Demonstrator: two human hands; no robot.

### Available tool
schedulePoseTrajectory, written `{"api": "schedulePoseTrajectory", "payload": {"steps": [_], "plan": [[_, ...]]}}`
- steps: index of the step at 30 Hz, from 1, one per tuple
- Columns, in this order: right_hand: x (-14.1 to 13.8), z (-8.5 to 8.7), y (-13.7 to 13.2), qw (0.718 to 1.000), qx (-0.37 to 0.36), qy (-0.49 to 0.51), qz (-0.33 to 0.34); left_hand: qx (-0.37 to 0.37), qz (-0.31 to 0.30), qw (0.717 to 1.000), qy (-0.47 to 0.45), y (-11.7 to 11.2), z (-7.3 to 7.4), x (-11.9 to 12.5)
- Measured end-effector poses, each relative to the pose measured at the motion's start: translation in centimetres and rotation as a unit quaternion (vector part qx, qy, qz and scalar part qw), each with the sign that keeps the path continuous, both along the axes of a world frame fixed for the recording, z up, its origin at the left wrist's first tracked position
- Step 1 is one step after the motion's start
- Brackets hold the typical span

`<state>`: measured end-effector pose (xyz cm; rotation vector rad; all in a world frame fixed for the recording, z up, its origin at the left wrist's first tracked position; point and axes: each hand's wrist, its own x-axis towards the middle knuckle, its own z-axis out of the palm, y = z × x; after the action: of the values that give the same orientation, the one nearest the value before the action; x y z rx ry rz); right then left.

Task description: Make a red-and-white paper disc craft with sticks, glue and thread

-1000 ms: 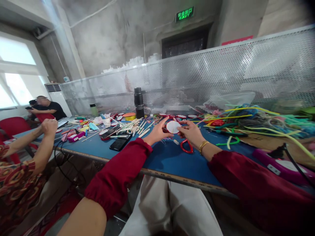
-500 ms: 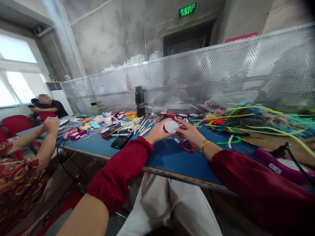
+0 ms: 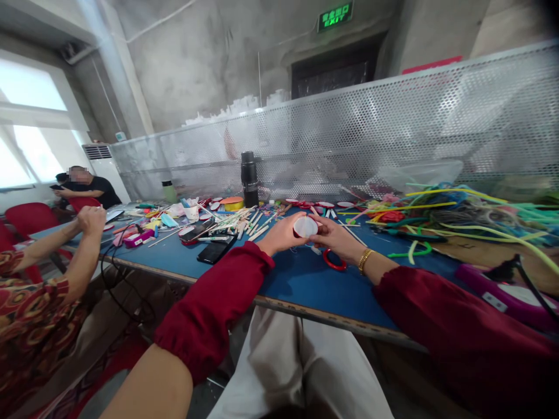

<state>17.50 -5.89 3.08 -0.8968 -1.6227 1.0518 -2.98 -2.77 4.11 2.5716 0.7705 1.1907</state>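
Between my two hands is a small round disc (image 3: 305, 227) with a white face and a red edge, held above the blue table (image 3: 301, 285). My left hand (image 3: 283, 234) is closed around its left side. The fingers of my right hand (image 3: 334, 235) pinch its right edge. Just below my right hand lie red scissor handles (image 3: 334, 260) on the tabletop; the blades are hidden. A thin white cord shows faintly under the disc.
Left of my hands lie a black phone (image 3: 215, 249) and many pale sticks (image 3: 244, 221). A black thermos (image 3: 248, 179) stands behind. Coloured pipe cleaners (image 3: 454, 212) and a purple power strip (image 3: 502, 294) are at right. A co-worker's hands (image 3: 91, 220) are at far left.
The disc has tilted slightly in my fingers, showing more of its red edge at the left. Both hands still hold it in nearly the same place.
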Motion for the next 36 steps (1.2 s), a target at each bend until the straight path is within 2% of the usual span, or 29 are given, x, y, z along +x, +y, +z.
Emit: {"api": "schedulePoseTrajectory", "payload": {"steps": [6,13,20,24,29,31,36], "plan": [[0.4,0.1,0.4,1.000,-0.025,0.011,0.015,0.010,-0.002,1.000,0.014,-0.2,0.4,0.1],[0.5,-0.2,0.8,1.000,-0.014,0.006,0.015,0.005,0.006,1.000,0.021,-0.2,0.4,0.3],[0.5,0.4,0.3,1.000,0.002,0.028,-0.001,-0.001,-0.026,0.999,-0.024,0.5,0.0,0.1],[0.5,0.4,0.5,0.999,0.001,0.049,-0.016,-0.081,-0.048,0.992,-0.083,1.1,-0.6,0.2],[0.6,0.0,1.1,0.996,-0.010,0.068,-0.059,-0.279,-0.047,0.941,-0.183,1.0,-0.4,-0.1],[0.7,-0.2,1.3,0.996,-0.013,0.060,-0.062,-0.302,-0.033,0.933,-0.194,0.9,-0.1,-0.3],[0.7,-0.2,1.3,0.997,-0.020,0.035,-0.065,-0.303,0.008,0.933,-0.195,1.1,0.1,-0.7]]}}
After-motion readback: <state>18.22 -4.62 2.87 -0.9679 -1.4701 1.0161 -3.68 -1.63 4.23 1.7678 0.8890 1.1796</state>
